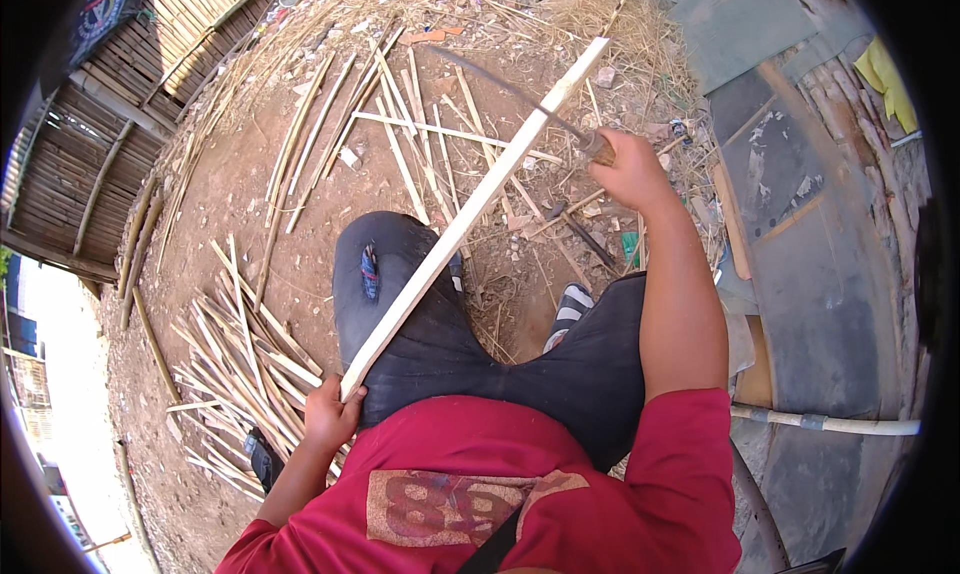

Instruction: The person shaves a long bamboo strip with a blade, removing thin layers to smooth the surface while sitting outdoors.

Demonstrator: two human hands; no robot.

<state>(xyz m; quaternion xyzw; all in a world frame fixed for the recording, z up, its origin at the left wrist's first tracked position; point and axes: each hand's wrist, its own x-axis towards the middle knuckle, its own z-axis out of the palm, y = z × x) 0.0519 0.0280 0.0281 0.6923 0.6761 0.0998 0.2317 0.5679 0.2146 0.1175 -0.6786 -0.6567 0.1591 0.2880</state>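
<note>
A long pale split-bamboo strip slants up and away from my left thigh. My left hand is closed round its near end, beside my hip. In my right hand is the wooden handle of a long, thin, dark-bladed knife. Its blade points to the far left and crosses the strip near the far end. Whether the edge bites into the strip or only lies against it, I cannot tell. The strip's far tip tapers and looks rough.
A heap of cut strips lies on the ground at my left. More loose strips are scattered ahead on the dirt. Dry straw covers the far side. Dark flat panels lie along the right; a slatted bamboo wall stands far left.
</note>
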